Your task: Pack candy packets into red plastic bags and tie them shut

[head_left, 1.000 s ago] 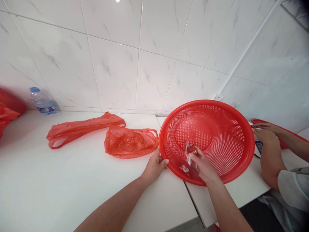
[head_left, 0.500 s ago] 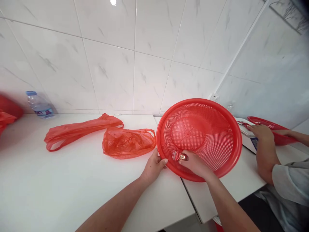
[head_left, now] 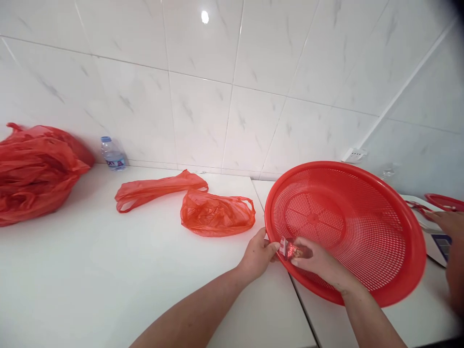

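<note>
A red plastic mesh basket (head_left: 377, 227) stands tilted, its open mouth toward me. My left hand (head_left: 258, 256) is closed on its lower left rim, thumb on the near side and fingers partly hidden behind. Inside the mouth, close to that rim, my right hand (head_left: 319, 261) pinches a small shiny red packet (head_left: 292, 250) with a pale end pointing left toward my left thumb. Apart from that pale end, the packet's kind is unclear. Left of the basket lies a crumpled red plastic bag (head_left: 217, 215), touched by neither hand.
Another red plastic bag (head_left: 155, 191) lies flattened behind. A water bottle (head_left: 113, 153) and a large bundle of red bags (head_left: 39, 174) stand by the wall at left. Beyond the basket are a scale (head_left: 437, 241), a second red basket (head_left: 445, 200) and another person's arm (head_left: 455, 261).
My view has swung left, bringing more of the bag bundle in. The right hand has carried the packet closer to the rim and my left thumb. My left hand still grips the rim.
</note>
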Motion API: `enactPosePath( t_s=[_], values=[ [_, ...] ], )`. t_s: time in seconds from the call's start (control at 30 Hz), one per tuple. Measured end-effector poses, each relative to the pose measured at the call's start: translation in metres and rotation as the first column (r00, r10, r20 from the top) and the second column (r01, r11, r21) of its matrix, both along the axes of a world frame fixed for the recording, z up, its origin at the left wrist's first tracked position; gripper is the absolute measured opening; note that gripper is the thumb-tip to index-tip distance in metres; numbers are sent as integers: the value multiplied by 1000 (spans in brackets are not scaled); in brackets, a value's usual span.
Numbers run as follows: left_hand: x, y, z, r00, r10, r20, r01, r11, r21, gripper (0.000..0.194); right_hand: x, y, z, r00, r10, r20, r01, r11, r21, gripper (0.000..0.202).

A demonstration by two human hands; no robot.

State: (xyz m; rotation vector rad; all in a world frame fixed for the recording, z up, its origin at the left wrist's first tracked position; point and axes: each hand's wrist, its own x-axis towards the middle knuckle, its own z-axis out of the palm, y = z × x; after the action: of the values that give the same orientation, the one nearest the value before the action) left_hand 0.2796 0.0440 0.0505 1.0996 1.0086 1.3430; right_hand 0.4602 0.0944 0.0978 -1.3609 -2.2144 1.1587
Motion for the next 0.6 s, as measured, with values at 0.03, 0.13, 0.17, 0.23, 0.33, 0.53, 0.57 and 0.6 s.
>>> enactPosePath(
  t_s=[0.03,0.13,0.17,0.23,0.33,0.53,0.57,0.6],
  values=[
    [2,1,-1,1000,3,1,-3,1000,-5,31,1,0,0,999,-33,10,33,999,20,18],
    [9,3,-3,1000,6,25,-6,1000,-7,34,5,-1,7,978,-206,43,197,968,158,23],
    [11,4,-4,999,4,49,-3,1000,-13,37,6,-3,12,962,-269,40,255,944,210,25],
    [16,8,-5,991,4,137,2,999,-43,47,4,-8,26,925,-380,17,357,882,307,29],
    [23,16,-9,950,19,312,9,996,-89,61,-13,-22,49,899,-429,-87,422,800,427,31],
    [13,13,-21,993,-1,118,-3,999,35,36,-99,-43,71,972,-22,-236,156,808,568,17],
    [5,7,-21,999,30,-25,-28,995,91,25,-115,-41,69,972,55,-229,93,802,589,13],
    [-4,0,-21,981,78,-180,-49,985,163,16,-130,-37,66,969,119,-215,39,790,612,10]
  ],
)
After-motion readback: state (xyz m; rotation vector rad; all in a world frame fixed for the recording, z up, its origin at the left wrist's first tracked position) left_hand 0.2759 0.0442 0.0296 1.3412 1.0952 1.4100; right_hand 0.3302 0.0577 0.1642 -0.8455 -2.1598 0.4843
